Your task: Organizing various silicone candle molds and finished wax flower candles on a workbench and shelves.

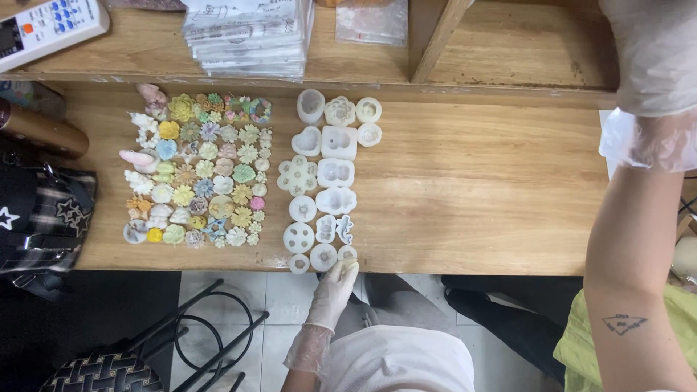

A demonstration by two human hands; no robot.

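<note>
A gloved left hand [335, 284] reaches up from the bottom of the view, arm extended, its loosely curled fingertips touching a small round white mould [347, 253] at the near edge of the wooden counter [479, 189]. The mould lies at the bottom of a cluster of white silicone moulds [330, 174], beside rows of pastel cast flowers [203, 174]. The gloved right hand [653, 80] is raised at the upper right, forearm upright; its grip cannot be made out.

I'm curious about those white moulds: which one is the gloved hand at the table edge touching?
The small round mould at the bottom right end of the white group. The left hand has its fingertips on it; the others lie untouched farther up the table.
</note>
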